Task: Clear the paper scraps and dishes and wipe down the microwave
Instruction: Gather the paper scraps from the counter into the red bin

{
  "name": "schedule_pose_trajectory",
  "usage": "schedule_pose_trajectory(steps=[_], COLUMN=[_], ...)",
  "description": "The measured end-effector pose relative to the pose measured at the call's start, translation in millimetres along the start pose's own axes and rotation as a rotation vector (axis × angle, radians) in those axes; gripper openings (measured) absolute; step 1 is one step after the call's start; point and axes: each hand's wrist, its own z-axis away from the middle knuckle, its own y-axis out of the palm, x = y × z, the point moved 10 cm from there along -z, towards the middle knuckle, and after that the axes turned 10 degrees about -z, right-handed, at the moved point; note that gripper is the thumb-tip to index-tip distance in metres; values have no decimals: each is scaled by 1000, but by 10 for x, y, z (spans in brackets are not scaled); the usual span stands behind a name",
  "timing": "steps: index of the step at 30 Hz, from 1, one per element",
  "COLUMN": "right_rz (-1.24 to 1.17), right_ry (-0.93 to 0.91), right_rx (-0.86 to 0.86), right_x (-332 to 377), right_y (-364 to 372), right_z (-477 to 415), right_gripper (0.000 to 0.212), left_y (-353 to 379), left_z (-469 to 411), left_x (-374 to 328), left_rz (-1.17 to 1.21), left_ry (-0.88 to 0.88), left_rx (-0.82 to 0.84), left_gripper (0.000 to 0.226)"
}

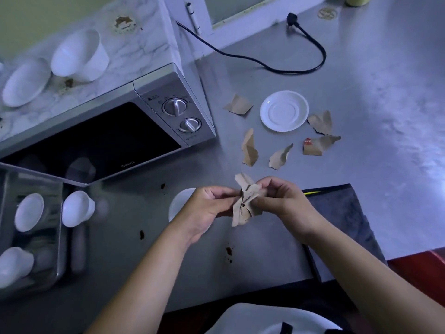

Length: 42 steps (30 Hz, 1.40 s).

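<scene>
A bundle (246, 203) of brown paper is held at the middle of the frame. The left hand (208, 208) and right hand (281, 203) are brought together on it, with fingers curled round it from either side. Five loose scraps (249, 147) lie on the table (385, 116) above the hands, scattered about a saucer (284, 110).

The bundle is only loosely gathered and torn ends stick out. If one hand is released to reach for the next scrap, a piece could slip out and fall back onto the table.

A second dish (179, 203) lies half hidden behind the left hand. It could be knocked or dragged by the wrist, since it is poorly seen from here.

Brown stains (142, 234) are dotted over the table near the forearms. They could be smeared by a sleeve or arm, or picked up by the paper.

Two bowls (79, 54) stand on top of the microwave (96, 131) at the upper left. If wiping is begun before they are taken down, they could be pushed off the edge. A dark cloth (342, 213) lies at the right, beside the right hand.
</scene>
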Motion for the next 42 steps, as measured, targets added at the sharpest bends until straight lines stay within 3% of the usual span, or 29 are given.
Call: schedule_pose_trajectory(steps=[5,7,12,14,17,20,24,28,37,42], right_rz=[10,-1,-5,-10,-44,-26,-47,-45,-57,-116], right_ry=[-12,-21,-69,-91,-129,-165,-190,-201,-234,-187], right_rx=[-44,-83,-207,-262,-335,-387,-420,-434,-347,-276], right_x=[1,16,109,118,132,147,197,288,516,482], right_y=[-248,-394,-794,-965,-1182,-1360,-1520,-1587,-1367,-1128], right_z=[141,204,417,511,659,808,994,1096,1001,875], right_gripper=[16,14,13,16,10,29,27,33,37,8], left_y=[328,372,-96,-248,-317,-301,-328,-324,-176,157], left_z=[-59,-170,-851,-1166,-1582,-1829,-1961,-1946,-1285,-593], left_x=[50,77,140,143,114,51,83,100,-89,-103], left_rz=[0,49,-253,-348,-488,-687,-820,-783,-446,-234], left_ry=[-56,-90,-79,-84,-98,-101,-174,-165,-30,45], left_rx=[249,251,-225,-363,-479,-550,-604,-624,-571,-444], left_gripper=[26,27,6,11,31,30,32,10,18,19])
